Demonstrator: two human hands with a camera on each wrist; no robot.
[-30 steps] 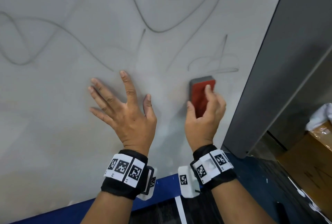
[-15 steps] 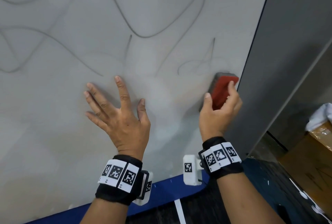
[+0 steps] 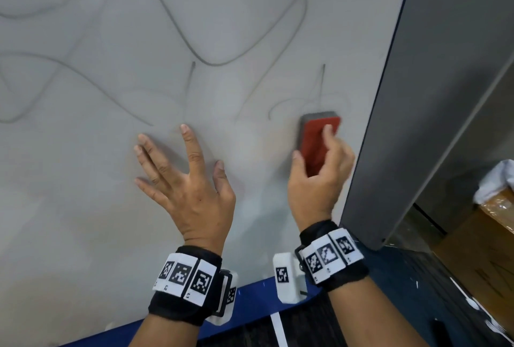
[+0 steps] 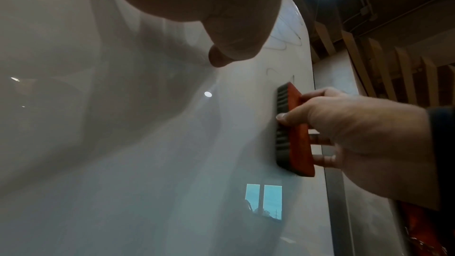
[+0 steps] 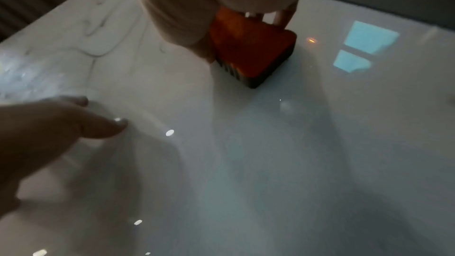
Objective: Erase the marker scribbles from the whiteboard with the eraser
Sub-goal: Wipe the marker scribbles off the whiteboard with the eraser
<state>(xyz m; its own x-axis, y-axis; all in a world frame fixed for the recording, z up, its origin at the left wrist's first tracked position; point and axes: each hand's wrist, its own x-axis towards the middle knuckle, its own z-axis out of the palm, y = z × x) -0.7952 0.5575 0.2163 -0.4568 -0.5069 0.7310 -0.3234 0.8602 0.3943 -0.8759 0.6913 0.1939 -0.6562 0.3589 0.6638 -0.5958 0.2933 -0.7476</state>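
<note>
My right hand (image 3: 319, 180) grips the eraser (image 3: 317, 141), thumb on its left edge and fingers curled over the red back, and the grey felt side is flat against the whiteboard (image 3: 83, 207). The eraser is near the right edge of the board, just below a small faint loop of marker. My left hand (image 3: 189, 180) holds nothing; its fingers are spread straight and press on the board, to the left of the eraser.

I judge the task is only partly done. The lower part of the board around my hands looks wiped, with only a light haze. The scribbles (image 3: 222, 60) higher up are not yet erased: long grey curves run over the upper and left part, and two short strokes stand just above my hands.

I can read no brand or writing on the eraser or the board. My wristbands (image 3: 183, 277) carry only black-and-white square code patterns.
</note>
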